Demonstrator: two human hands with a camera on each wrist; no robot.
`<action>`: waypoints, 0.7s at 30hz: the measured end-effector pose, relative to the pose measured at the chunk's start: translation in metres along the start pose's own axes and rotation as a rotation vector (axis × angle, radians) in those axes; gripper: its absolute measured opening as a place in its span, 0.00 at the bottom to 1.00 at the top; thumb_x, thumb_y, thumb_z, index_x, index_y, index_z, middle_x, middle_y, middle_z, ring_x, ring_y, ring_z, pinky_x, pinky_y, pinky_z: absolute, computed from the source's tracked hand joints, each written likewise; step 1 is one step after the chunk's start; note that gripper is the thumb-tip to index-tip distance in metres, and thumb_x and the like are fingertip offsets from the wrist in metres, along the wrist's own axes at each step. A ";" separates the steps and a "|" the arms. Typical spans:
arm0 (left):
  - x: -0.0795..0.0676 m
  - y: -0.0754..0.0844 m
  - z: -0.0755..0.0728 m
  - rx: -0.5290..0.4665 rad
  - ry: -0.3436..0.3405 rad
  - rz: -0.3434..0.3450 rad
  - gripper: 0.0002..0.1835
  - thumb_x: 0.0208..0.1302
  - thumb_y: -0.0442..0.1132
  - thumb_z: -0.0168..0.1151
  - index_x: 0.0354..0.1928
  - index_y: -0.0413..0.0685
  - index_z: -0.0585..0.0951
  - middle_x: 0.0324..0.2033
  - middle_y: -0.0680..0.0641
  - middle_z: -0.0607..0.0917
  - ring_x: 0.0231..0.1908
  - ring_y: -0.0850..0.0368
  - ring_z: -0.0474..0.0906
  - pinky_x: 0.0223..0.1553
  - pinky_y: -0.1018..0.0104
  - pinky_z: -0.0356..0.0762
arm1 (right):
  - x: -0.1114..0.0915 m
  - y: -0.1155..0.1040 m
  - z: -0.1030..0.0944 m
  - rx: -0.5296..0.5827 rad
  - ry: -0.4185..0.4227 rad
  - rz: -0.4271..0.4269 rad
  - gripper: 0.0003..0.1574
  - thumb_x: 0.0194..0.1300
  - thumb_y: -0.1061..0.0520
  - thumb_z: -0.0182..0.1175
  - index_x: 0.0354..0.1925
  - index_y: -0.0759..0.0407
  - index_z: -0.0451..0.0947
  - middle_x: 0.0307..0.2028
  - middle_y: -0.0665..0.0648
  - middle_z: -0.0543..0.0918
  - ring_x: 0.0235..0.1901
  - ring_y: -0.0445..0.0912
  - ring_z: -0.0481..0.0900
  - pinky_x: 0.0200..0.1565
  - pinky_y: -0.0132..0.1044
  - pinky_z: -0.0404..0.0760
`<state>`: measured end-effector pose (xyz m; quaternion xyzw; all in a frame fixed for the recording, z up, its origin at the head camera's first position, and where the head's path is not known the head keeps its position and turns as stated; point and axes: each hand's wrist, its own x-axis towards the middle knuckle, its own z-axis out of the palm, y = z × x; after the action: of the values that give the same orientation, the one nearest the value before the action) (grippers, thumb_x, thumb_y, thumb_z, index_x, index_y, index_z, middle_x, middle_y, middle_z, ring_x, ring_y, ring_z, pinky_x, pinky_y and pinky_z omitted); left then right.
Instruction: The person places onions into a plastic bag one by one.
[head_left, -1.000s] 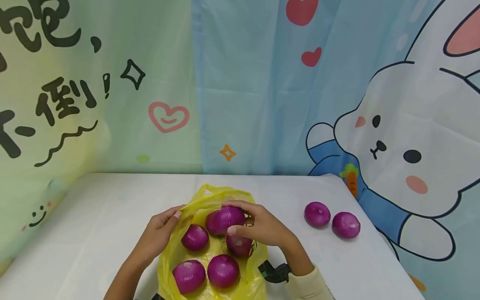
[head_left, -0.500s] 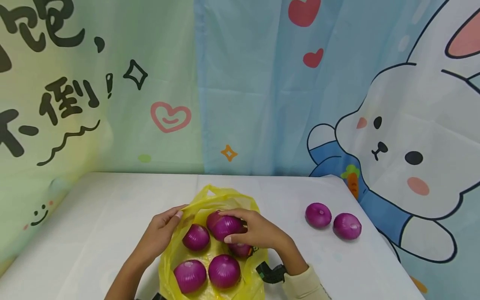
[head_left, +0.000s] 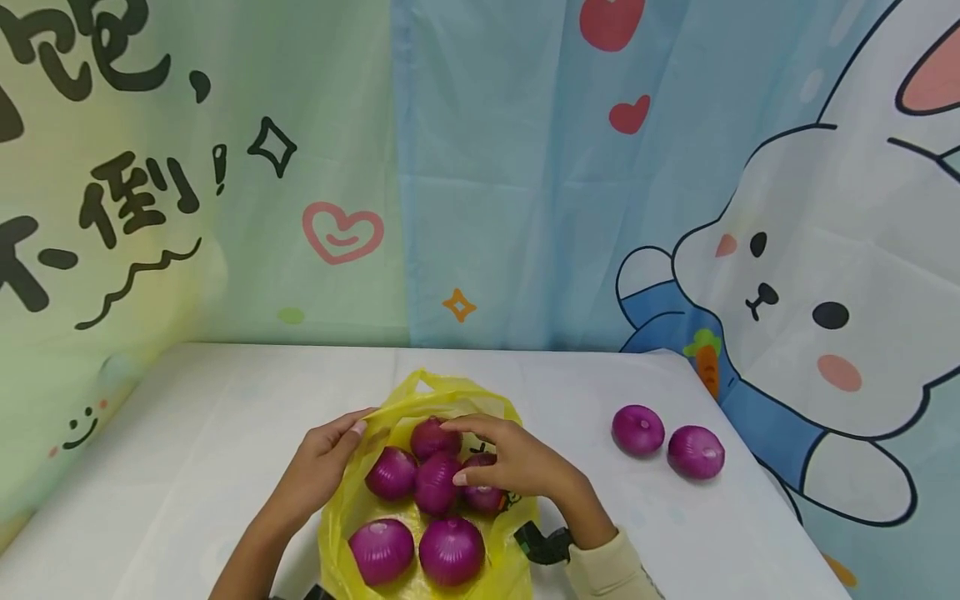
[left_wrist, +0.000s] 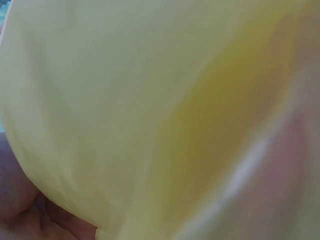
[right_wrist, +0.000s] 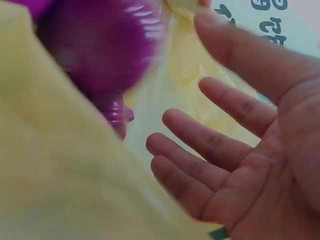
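Note:
A yellow plastic bag [head_left: 341, 533] lies spread at the front of the table, its mouth wide, with several purple-red onions inside. My left hand [head_left: 322, 458] pinches the bag's left rim between thumb and fingers; yellow film fills most of the left wrist view. Over the bag's right side, my right hand [head_left: 517, 458] is spread with nothing in its grasp. Its fingers [right_wrist: 215, 145] are apart in the right wrist view, beside an onion [right_wrist: 105, 45]. In the head view, the onion nearest its thumb [head_left: 435, 485] sits in the middle of the group, between the back onion [head_left: 433, 437] and the front ones.
Two more onions stand on the white table [head_left: 225, 433] to the right, one onion [head_left: 638, 430] close beside the other onion [head_left: 696, 452]. A printed cloth backdrop [head_left: 480, 167] hangs behind the table. A black wrist camera [head_left: 543, 546] is strapped on the right wrist.
My right hand has lowered an onion into the bag and let it go. That onion now rests among the others, left of the fingers. The left hand keeps its place on the rim.

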<state>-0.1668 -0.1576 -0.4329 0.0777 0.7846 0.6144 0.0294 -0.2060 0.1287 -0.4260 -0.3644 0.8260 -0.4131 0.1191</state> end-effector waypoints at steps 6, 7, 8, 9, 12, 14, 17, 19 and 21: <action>0.000 -0.001 -0.001 0.002 0.002 -0.009 0.21 0.78 0.44 0.45 0.64 0.42 0.74 0.57 0.43 0.79 0.54 0.50 0.77 0.51 0.67 0.77 | -0.003 0.002 -0.004 0.063 0.041 -0.026 0.32 0.64 0.56 0.66 0.64 0.61 0.72 0.60 0.58 0.76 0.62 0.48 0.71 0.61 0.44 0.70; 0.000 0.000 -0.002 0.006 0.004 -0.008 0.21 0.78 0.44 0.45 0.64 0.42 0.74 0.57 0.43 0.79 0.54 0.50 0.77 0.51 0.67 0.77 | -0.003 0.002 -0.005 0.075 0.053 -0.032 0.31 0.64 0.57 0.66 0.64 0.62 0.72 0.59 0.59 0.77 0.61 0.49 0.72 0.61 0.44 0.70; 0.000 0.000 -0.002 0.010 0.006 -0.010 0.21 0.78 0.44 0.45 0.64 0.43 0.74 0.57 0.43 0.79 0.54 0.50 0.77 0.51 0.67 0.77 | -0.004 0.002 -0.006 0.088 0.065 -0.037 0.30 0.65 0.57 0.66 0.63 0.62 0.73 0.59 0.60 0.77 0.61 0.50 0.72 0.61 0.44 0.71; 0.000 0.000 -0.002 0.009 0.007 -0.011 0.21 0.78 0.44 0.45 0.64 0.43 0.74 0.57 0.44 0.79 0.54 0.51 0.77 0.51 0.67 0.77 | -0.004 0.003 -0.008 0.100 0.075 -0.039 0.30 0.65 0.57 0.65 0.63 0.62 0.73 0.59 0.61 0.77 0.61 0.50 0.72 0.60 0.44 0.71; 0.000 0.001 -0.002 -0.008 0.004 -0.009 0.21 0.78 0.43 0.45 0.64 0.42 0.74 0.58 0.42 0.78 0.55 0.50 0.77 0.50 0.67 0.77 | -0.007 0.004 -0.012 0.138 0.101 -0.035 0.28 0.66 0.56 0.64 0.62 0.62 0.74 0.58 0.61 0.77 0.59 0.51 0.74 0.60 0.45 0.72; 0.000 0.001 -0.001 -0.023 0.000 -0.012 0.21 0.78 0.43 0.46 0.65 0.41 0.74 0.58 0.42 0.78 0.55 0.50 0.77 0.50 0.67 0.77 | -0.009 0.006 -0.015 0.182 0.119 -0.029 0.26 0.67 0.57 0.63 0.62 0.62 0.74 0.57 0.62 0.77 0.58 0.51 0.75 0.59 0.45 0.73; -0.001 0.002 -0.001 -0.034 0.000 -0.013 0.21 0.78 0.42 0.46 0.64 0.40 0.74 0.59 0.42 0.78 0.56 0.50 0.76 0.51 0.67 0.77 | -0.013 0.009 -0.020 0.256 0.157 -0.048 0.23 0.69 0.60 0.59 0.61 0.63 0.75 0.55 0.63 0.79 0.56 0.53 0.76 0.56 0.43 0.76; -0.001 0.002 -0.001 -0.027 0.003 -0.012 0.21 0.78 0.42 0.46 0.64 0.41 0.74 0.59 0.42 0.78 0.56 0.50 0.76 0.51 0.67 0.77 | -0.016 0.011 -0.024 0.298 0.194 -0.075 0.21 0.70 0.62 0.58 0.59 0.65 0.75 0.53 0.64 0.80 0.55 0.54 0.77 0.54 0.42 0.77; 0.000 0.002 -0.002 -0.015 0.007 -0.009 0.21 0.78 0.43 0.46 0.64 0.40 0.74 0.59 0.42 0.78 0.56 0.50 0.76 0.51 0.67 0.77 | -0.019 0.013 -0.028 0.314 0.232 -0.099 0.20 0.70 0.63 0.57 0.59 0.65 0.75 0.52 0.62 0.81 0.54 0.55 0.78 0.53 0.41 0.78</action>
<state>-0.1664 -0.1590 -0.4303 0.0717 0.7804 0.6204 0.0299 -0.2137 0.1641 -0.4204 -0.3312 0.7408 -0.5815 0.0579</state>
